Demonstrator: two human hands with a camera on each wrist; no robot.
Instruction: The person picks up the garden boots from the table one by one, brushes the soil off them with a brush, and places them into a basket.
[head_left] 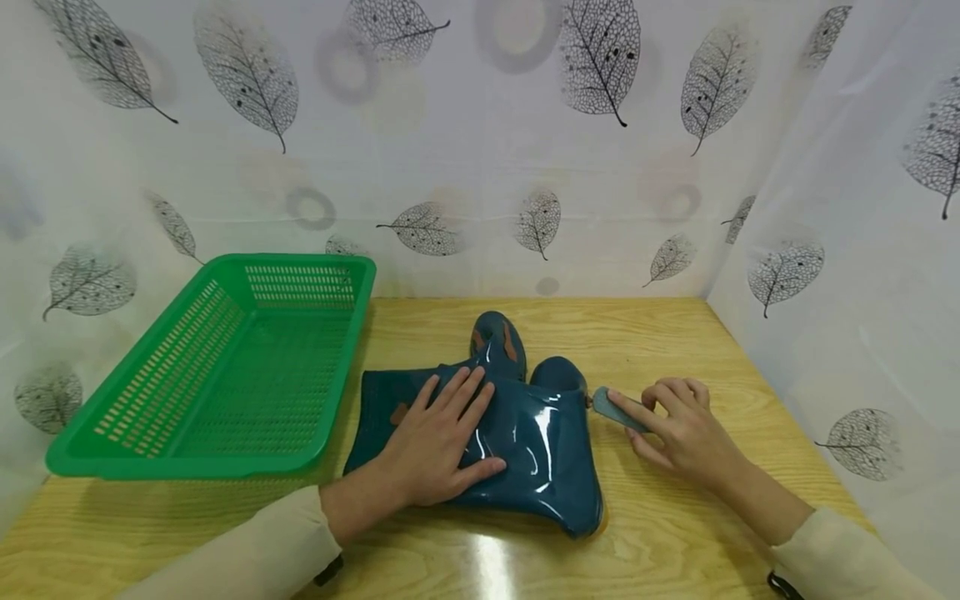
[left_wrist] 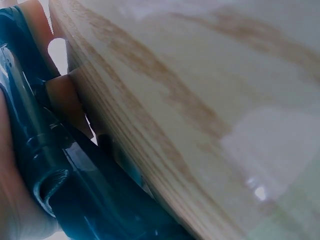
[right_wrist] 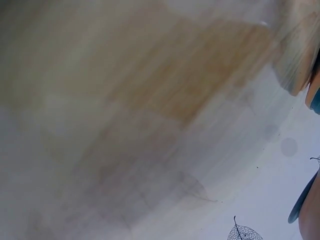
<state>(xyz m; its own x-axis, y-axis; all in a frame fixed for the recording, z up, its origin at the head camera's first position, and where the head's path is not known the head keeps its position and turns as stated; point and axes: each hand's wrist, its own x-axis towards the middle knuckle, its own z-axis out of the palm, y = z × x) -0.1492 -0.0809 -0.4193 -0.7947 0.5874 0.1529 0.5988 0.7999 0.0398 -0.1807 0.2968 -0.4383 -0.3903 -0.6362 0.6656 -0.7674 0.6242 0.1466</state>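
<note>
Glossy dark teal rubber boots lie on the wooden table, their rounded foot ends pointing to the back. My left hand presses on the upper boot with spread fingers. In the left wrist view the teal rubber fills the lower left, beside part of the hand. My right hand pinches a flat grey-blue strip between thumb and index finger. The strip's far tip reaches the boots' right side; whether it is joined to them I cannot tell. In the right wrist view, the strip shows only in part.
A green plastic basket with slotted walls stands on the left of the table. The wooden table ends at white curtains with a leaf print, behind and at both sides.
</note>
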